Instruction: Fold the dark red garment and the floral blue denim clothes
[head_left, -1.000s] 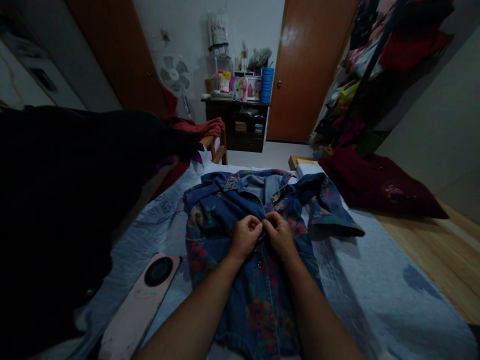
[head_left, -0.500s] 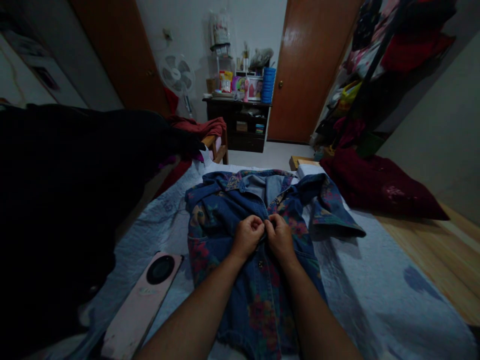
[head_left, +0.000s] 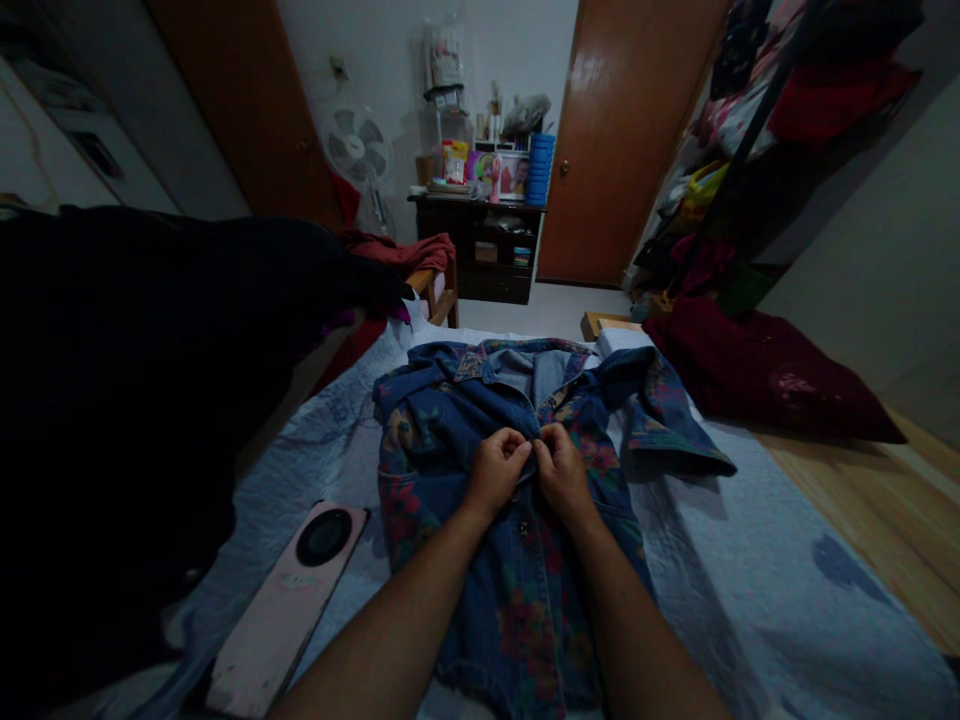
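A blue denim shirt (head_left: 420, 450) with a floral print lies front up on the bed, its collar pointing away from me. My left hand (head_left: 496, 470) pinches the front placket on one side of the opening. Right beside it, my right hand (head_left: 561, 470) pinches the other edge, the fingertips of both almost touching. Whatever button sits between them is hidden by my fingers. Below my hands a dark button (head_left: 523, 527) shows on the placket, and above them the neck is spread open. One short sleeve (head_left: 675, 430) reaches out to the right.
A pink phone (head_left: 285, 610) lies left of the shirt on the pale blue bedsheet (head_left: 757, 560). Dark clothing (head_left: 135, 400) is heaped at the left. A maroon pillow (head_left: 772, 375) rests at the right. Beyond the bed stand a dark cabinet (head_left: 480, 270) and a fan (head_left: 358, 148).
The view has shifted very slightly. Both hands stay pinched at the same spot on the shirt front, with hardly any visible movement.
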